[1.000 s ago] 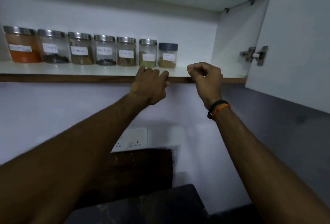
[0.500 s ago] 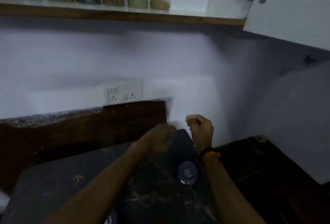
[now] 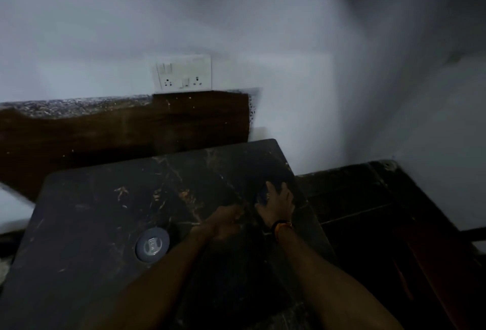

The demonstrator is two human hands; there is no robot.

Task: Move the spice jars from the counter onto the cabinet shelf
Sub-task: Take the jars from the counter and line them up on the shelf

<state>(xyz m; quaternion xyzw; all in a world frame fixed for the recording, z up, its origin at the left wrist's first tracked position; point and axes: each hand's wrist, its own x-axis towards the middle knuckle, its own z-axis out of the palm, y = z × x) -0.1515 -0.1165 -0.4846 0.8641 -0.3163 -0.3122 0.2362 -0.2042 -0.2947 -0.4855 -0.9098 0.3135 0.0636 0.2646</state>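
The dark, brown-veined marble desk (image 3: pixel 105 211) fills the lower half of the view, its far edge running just in front of a brown wooden backboard (image 3: pixel 118 129) and its right edge dropping to a lower dark ledge (image 3: pixel 368 211). One spice jar with a round grey lid (image 3: pixel 152 244) stands upright on the left-centre of the desk, seen from above, apart from both hands and with bare marble all round it. The right hand (image 3: pixel 276 202) reaches to the far right part of the desk near its right edge, fingers spread and curving over a dark rounded object (image 3: pixel 261 195) that is too blurred to identify; whether the fingers actually grip it cannot be told. A dark and orange wristband (image 3: pixel 282 225) sits on that wrist. The left hand (image 3: pixel 226 220) hovers just beside the right wrist, motion-blurred, so whether its fingers are straight or curled cannot be told. A white double wall socket (image 3: pixel 184 73) sits on the pale wall (image 3: pixel 79 27) above the backboard.
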